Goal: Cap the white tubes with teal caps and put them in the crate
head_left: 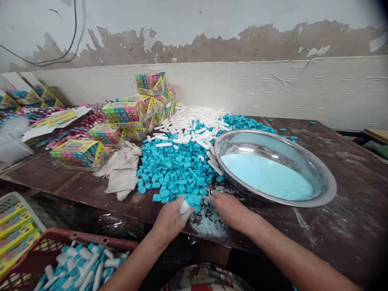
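Dozens of capped white tubes [87,264] fill a red crate [103,239] at eight o'clock from the hands, set low beside the table [351,202], presumably to keep its top free for loose parts. Toward ten o'clock, clear-wrapped packs [123,112] are stacked back from the near edge, perhaps to stay out of the arms' way, and a crumpled cloth [123,167] lies between them and the blue caps [177,165]. The left hand [169,218] pinches a white piece [184,207], seemingly a tube, between thumb and fingers at the table's near edge; its far end points at caps there, though whether one is fitted on it I cannot tell. The caps spread from eleven to twelve o'clock, closest to the fingers, likely for a short reach, with bare white tubes [194,121] heaped behind them. Scattered powder [210,224] lies between the hands. The right hand [232,208] is curled low just beside the caps, apart from the left; whether it grips anything I cannot tell. At two o'clock, a metal basin [330,192] holds pale blue powder [266,176], its wide rim probably keeping that contained.
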`<state>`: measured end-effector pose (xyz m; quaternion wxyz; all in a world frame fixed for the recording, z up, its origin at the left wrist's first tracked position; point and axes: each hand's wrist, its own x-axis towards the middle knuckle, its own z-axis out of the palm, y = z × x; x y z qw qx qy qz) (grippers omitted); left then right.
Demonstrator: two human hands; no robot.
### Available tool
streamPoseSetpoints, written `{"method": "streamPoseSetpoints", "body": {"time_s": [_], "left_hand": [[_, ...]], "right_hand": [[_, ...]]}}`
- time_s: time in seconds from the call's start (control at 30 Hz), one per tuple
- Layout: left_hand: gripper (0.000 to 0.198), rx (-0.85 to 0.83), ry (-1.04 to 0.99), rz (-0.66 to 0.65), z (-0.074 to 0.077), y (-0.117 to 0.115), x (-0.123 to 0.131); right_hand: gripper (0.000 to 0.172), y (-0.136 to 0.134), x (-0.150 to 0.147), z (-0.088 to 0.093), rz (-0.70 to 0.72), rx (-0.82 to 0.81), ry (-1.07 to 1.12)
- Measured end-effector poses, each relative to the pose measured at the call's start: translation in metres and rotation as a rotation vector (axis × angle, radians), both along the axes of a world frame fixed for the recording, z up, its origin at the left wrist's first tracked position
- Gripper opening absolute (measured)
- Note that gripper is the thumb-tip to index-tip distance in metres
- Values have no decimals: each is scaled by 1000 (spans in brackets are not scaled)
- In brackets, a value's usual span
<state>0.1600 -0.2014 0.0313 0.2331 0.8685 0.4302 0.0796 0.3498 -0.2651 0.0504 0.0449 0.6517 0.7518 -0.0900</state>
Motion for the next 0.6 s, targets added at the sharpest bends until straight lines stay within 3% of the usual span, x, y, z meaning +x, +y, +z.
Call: {"method": "streamPoseSetpoints", "body": {"time_s": [0.13,0.27,0.33,0.43,0.6], "left_hand": [[21,5,43,-16,3,-2,4],[24,5,93,-83,1,-9,8],[24,3,98,-134,-2,-13,11],[24,-3,123,-185,-3,-19,14],[29,-1,181,-269,-1,-22,20]], "right_hand": [[18,-8,5,-1,-126,33,137],[3,-20,12,-2,-418,167,744],[7,-26,10,0,-491,129,1060],[13,-32,2,4,-470,26,1284],[13,-33,-7,9,-437,-126,1298]]}}
